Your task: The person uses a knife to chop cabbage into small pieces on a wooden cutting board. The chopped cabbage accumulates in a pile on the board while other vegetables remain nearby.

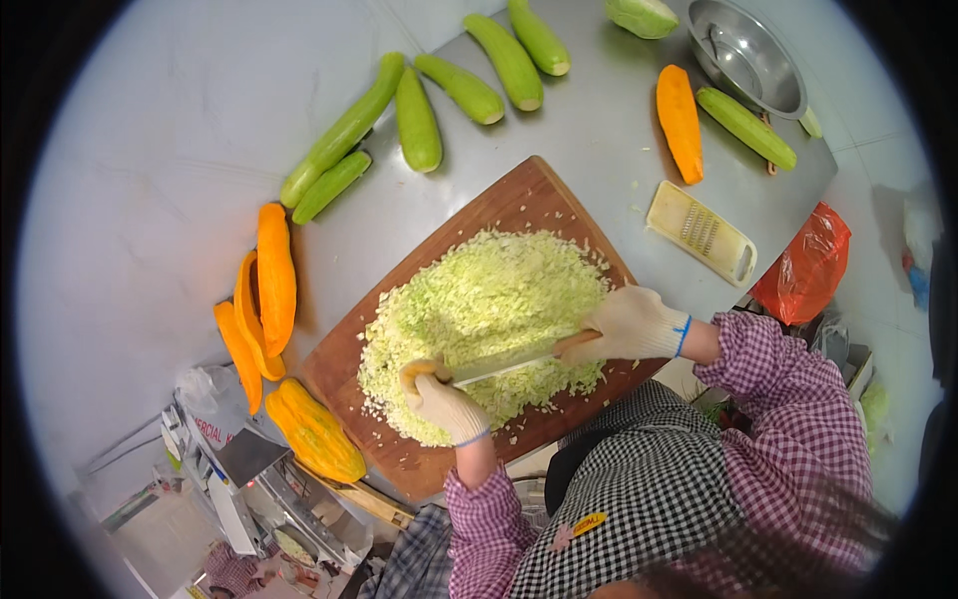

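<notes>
A large heap of finely chopped pale green cabbage (494, 292) covers much of a wooden cutting board (419, 472). A kitchen knife (503, 367) lies across the near side of the heap, its blade partly sunk among the bits. My right hand (632, 326), in a cream knit glove with a blue cuff edge, is wrapped around the knife's handle. At the blade's other end, my left hand (443, 400), gloved alike, grips the tip end, its fingers bent over the blade. Small cabbage bits are scattered on the board around the heap.
Beyond the board on the metal table (599, 142) lie several green squashes (419, 120), peeled orange squash pieces (275, 281), a flat grater (702, 232) and a steel bowl (748, 60). A red plastic bag (808, 262) hangs by the right edge. Another orange squash (314, 430) lies left.
</notes>
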### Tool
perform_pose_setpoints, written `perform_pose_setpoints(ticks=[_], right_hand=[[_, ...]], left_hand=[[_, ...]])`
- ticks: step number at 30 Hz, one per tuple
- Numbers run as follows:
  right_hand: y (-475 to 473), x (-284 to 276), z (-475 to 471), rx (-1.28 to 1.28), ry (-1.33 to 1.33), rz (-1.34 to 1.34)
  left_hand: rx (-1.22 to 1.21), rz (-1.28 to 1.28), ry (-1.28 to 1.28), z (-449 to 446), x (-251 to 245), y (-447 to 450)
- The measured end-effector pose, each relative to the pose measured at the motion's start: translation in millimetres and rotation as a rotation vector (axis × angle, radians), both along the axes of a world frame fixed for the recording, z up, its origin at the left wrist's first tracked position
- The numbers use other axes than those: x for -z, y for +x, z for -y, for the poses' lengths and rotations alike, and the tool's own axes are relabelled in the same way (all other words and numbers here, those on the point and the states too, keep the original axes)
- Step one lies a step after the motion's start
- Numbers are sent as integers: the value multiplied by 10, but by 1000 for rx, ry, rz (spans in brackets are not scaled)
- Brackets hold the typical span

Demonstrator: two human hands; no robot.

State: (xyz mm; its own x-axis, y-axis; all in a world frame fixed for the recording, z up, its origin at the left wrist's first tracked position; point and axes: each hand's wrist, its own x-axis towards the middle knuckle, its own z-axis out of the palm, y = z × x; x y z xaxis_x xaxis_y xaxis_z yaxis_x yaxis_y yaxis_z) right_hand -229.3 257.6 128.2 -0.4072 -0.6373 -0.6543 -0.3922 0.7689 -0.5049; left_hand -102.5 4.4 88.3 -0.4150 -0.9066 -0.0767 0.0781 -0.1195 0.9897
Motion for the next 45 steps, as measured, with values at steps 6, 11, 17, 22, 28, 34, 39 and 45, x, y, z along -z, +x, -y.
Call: perform_pose_setpoints(ticks=[6,11,17,22,28,34,39,45], right_hand=[[193,6,293,8,-90,-46],[446,86,370,-116,-9,-30],[489,-53,632,-97,-85,-2],[766,-225,380,-210,17,63],[767,178,573,-254,-142,64],[481,75,1060,-301,-144,-144],[355,-54,1299,-336,-125,-145],[175,-40,1429,-265,-165,-135]], left_hand=[[-80,281,120,132,147,409],[-103,218,33,259,232,752],[-48,298,116,410,171,839],[-66,161,56,134,-91,1516],[-179,231,137,13,336,1665],[-277,129,32,528,351,1290],[-291,115,193,690,228,1160],[-164,220,29,869,274,972]])
